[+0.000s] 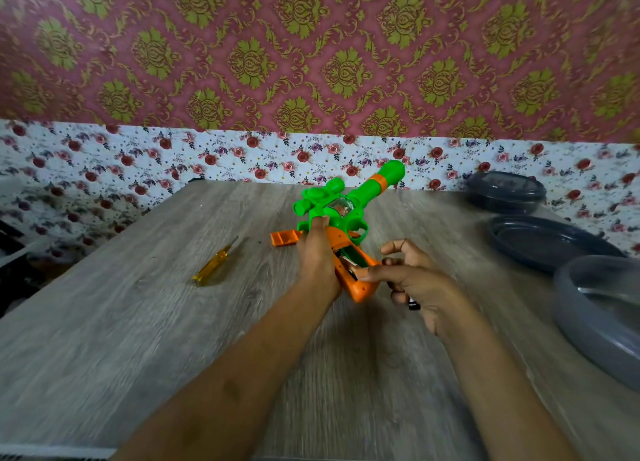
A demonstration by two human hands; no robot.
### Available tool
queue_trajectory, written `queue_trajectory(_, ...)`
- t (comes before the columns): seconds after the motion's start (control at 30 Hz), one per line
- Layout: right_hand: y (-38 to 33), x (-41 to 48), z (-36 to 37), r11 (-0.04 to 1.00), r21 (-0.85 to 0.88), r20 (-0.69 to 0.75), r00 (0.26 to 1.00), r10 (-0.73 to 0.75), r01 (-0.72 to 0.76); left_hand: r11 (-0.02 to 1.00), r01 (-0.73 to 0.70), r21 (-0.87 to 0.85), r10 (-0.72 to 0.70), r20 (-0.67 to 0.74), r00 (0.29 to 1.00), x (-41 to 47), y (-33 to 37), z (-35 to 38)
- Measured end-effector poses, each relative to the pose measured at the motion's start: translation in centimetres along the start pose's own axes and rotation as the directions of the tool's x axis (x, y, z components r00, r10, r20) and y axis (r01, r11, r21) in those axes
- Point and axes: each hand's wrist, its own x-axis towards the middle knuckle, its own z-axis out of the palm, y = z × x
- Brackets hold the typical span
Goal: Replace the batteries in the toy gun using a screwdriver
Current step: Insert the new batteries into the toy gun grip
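Now that the orange cover [284, 238] is off on the desk [138, 322], the toy gun [346, 204] is gripped mid-desk by the left hand [317, 249], a dark thing [414, 303], maybe a battery, is held by curled fingers of the right hand [412, 277], and the swap is not yet done.

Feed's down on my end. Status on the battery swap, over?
Left grip holds toy gun. Right grip at open battery bay, curled round small dark item. Screwdriver and cover lie on table, nothing blocking.
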Motion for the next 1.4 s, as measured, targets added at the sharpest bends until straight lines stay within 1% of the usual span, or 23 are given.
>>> queue_trajectory(0.13,0.6,0.4,0.5,0.993,-0.01,-0.029,0.993,0.118,-0.118,0.997,-0.076,-0.011,0.075,-0.046,0.996,0.3,-0.2,-0.1)
queue_trajectory(0.2,0.9,0.8,0.8,0.987,-0.032,-0.064,0.985,0.158,-0.161,0.993,-0.117,-0.006,0.116,-0.036,0.993,0.1,-0.6,-0.1)
queue_trajectory(0.27,1.0,0.8,0.8,0.982,-0.046,-0.058,0.982,0.18,-0.183,0.993,-0.115,0.004,0.115,-0.011,0.993,-0.3,-0.6,0.2)
queue_trajectory(0.37,0.8,0.9,0.5,0.983,0.024,0.016,0.984,0.179,-0.179,0.996,-0.085,-0.005,0.085,0.034,0.996,-0.5,-0.3,0.3)
queue_trajectory(0.4,0.6,0.9,0.2,0.977,0.117,0.037,0.984,0.175,-0.178,0.996,-0.083,-0.018,0.083,0.04,0.996,-0.3,-0.1,0.2)
queue_trajectory(0.43,0.5,1.0,-0.1,0.946,0.27,0.054,0.984,0.169,-0.177,0.996,-0.081,-0.026,0.082,0.042,0.996,-0.2,0.1,0.1)
queue_trajectory(0.47,0.3,1.2,-0.4,0.871,0.46,0.057,0.985,0.164,-0.172,0.996,-0.083,-0.025,0.084,0.034,0.996,0.0,0.2,0.0)
queue_trajectory(0.53,0.0,1.3,-1.7,0.641,0.758,-0.041,0.972,0.232,-0.122,0.996,-0.083,-0.019,0.083,0.004,0.997,0.0,0.3,-0.2)
queue_trajectory(0.57,0.0,1.4,-2.4,0.541,0.837,-0.095,0.952,0.293,-0.083,0.997,-0.081,-0.019,0.081,-0.007,0.997,0.0,0.4,-0.2)
queue_trajectory(0.63,0.3,1.4,-3.1,0.391,0.92,-0.116,0.931,0.347,-0.032,0.997,-0.073,-0.016,0.073,-0.014,0.997,0.1,0.3,-0.3)
queue_trajectory(0.67,0.3,1.4,-3.0,0.362,0.932,-0.108,0.934,0.342,-0.025,0.998,-0.066,-0.014,0.066,-0.014,0.998,0.2,0.3,-0.4)
queue_trajectory(0.7,0.3,1.4,-2.8,0.362,0.932,-0.106,0.939,0.328,-0.021,0.998,-0.055,-0.007,0.054,-0.017,0.998,0.2,0.2,-0.4)
queue_trajectory(0.87,-0.1,1.5,-2.0,0.442,0.896,-0.122,0.979,0.163,0.038,0.999,-0.017,0.036,0.017,-0.016,1.0,0.3,0.2,-0.4)
queue_trajectory(0.9,0.0,1.5,-1.9,0.506,0.859,-0.153,0.983,0.105,0.08,0.999,-0.015,0.039,0.015,-0.007,1.0,0.4,0.1,-0.4)
queue_trajectory(0.93,0.1,1.5,-1.8,0.628,0.764,-0.221,0.975,0.037,0.15,0.999,-0.017,0.038,0.017,0.006,1.0,0.3,0.1,-0.5)
queue_trajectory(0.97,0.2,1.3,-1.7,0.778,0.579,-0.313,0.947,-0.064,0.244,0.999,-0.016,0.037,0.016,0.024,1.0,0.2,0.1,-0.5)
queue_trajectory(1.0,0.3,1.1,-1.6,0.878,0.327,-0.392,0.896,-0.211,0.35,0.999,-0.014,0.032,0.013,0.044,0.999,0.1,0.2,-0.5)
queue_trajectory(1.03,0.3,0.9,-1.3,0.886,0.106,-0.406,0.833,-0.375,0.451,1.0,-0.013,0.026,0.011,0.059,0.998,0.0,0.1,-0.5)
queue_trajectory(1.07,0.2,0.7,-1.1,0.848,-0.024,-0.365,0.785,-0.5,0.529,1.0,-0.012,0.017,0.011,0.064,0.998,-0.1,0.2,-0.5)
queue_trajectory(1.1,0.1,0.6,-0.9,0.814,-0.069,-0.314,0.761,-0.567,0.578,1.0,-0.012,0.013,0.011,0.064,0.998,0.0,0.1,-0.5)
queue_trajectory(1.2,-0.2,0.3,-0.8,0.763,-0.047,-0.24,0.734,-0.635,0.645,1.0,-0.012,-0.002,0.012,0.054,0.998,0.1,0.2,-0.3)
queue_trajectory(1.3,-0.3,0.1,-0.4,0.732,-0.031,-0.19,0.715,-0.672,0.68,0.997,0.029,-0.068,-0.024,0.084,0.996,0.2,0.3,-0.4)
queue_trajectory(1.4,0.0,-0.1,0.2,0.714,-0.129,-0.128,0.702,-0.7,0.688,0.987,0.076,-0.143,-0.059,0.12,0.991,0.4,0.4,-0.5)
